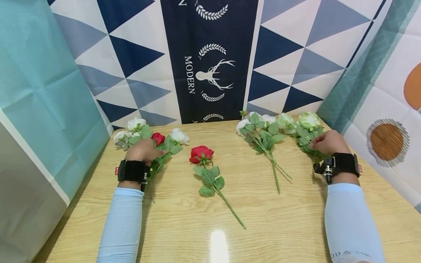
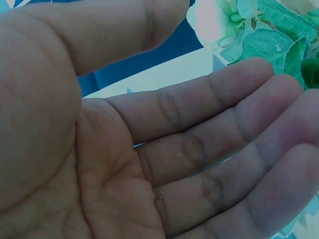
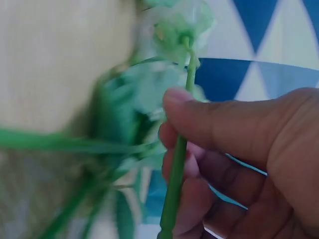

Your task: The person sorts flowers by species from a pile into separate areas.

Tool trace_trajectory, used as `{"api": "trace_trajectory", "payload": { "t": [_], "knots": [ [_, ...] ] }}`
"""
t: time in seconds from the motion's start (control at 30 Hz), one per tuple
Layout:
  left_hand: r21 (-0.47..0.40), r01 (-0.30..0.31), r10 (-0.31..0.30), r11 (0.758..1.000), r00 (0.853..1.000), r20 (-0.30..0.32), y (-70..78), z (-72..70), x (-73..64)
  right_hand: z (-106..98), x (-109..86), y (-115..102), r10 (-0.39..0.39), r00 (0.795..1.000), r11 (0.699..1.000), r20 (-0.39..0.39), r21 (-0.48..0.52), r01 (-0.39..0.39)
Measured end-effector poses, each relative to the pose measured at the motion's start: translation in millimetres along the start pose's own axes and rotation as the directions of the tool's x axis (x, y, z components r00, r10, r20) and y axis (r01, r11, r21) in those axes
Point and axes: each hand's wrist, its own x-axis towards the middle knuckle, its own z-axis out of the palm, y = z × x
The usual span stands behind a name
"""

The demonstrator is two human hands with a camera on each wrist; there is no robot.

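The bench point(image 1: 186, 225) has a wood-grain surface, smooth and glossy enough to throw back a bright patch of light. The red rose point(image 1: 201, 153) has soft, cloth-like petals of matt finish; its leaves point(image 1: 208, 176) look like matt fabric. A leaf point(image 2: 269, 47) in the left-wrist view bears a veined surface texture. The green stem point(image 3: 175, 186) in the right-wrist view appears to be smooth plastic with a faint sheen. The patterned backdrop point(image 1: 207, 35) and teal hanging point(image 1: 27, 76) resemble creased, matt cloth. The pale-blue sleeves point(image 1: 123, 223) are smooth, lightly wrinkled cloth; the black wristbands point(image 1: 132, 171) look matt.
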Motion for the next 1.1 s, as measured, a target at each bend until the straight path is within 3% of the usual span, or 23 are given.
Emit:
{"api": "trace_trajectory", "payload": {
  "t": [0.13,0.27,0.4,0.5,0.63,0.77,1.1],
  "knots": [
    [-0.005,-0.006,0.006,1.000,1.000,0.001,-2.5,0.2,0.3,-8.0,-3.3,-11.1,-0.009,0.992,0.998,-0.124,0.064,0.017],
    [-0.012,-0.004,0.004,1.000,1.000,-0.004,-4.8,-0.6,0.4,-8.4,0.7,-17.1,0.023,0.955,0.995,-0.294,0.100,0.007],
    [-0.026,-0.004,0.004,1.000,1.000,-0.006,-5.3,-0.1,-0.2,-2.0,7.1,-9.2,0.067,0.925,0.996,-0.373,0.074,-0.042],
    [-0.037,-0.008,0.008,0.999,1.000,-0.007,-5.1,0.7,-0.9,4.7,11.2,1.1,0.116,0.928,0.993,-0.355,0.066,-0.099],
    [-0.034,-0.009,0.009,0.999,1.000,-0.018,-4.6,1.3,-1.2,10.3,14.6,12.6,0.140,0.957,0.990,-0.255,0.052,-0.131],
    [-0.023,-0.017,0.016,1.000,0.999,-0.031,-4.1,1.4,-1.1,13.3,15.4,18.4,0.154,0.972,0.988,-0.179,0.048,-0.147],
    [-0.017,-0.019,0.019,1.000,1.000,-0.023,-3.0,2.1,-2.1,19.8,16.6,22.6,0.137,0.981,0.991,-0.139,0.019,-0.136]
  ]
}}
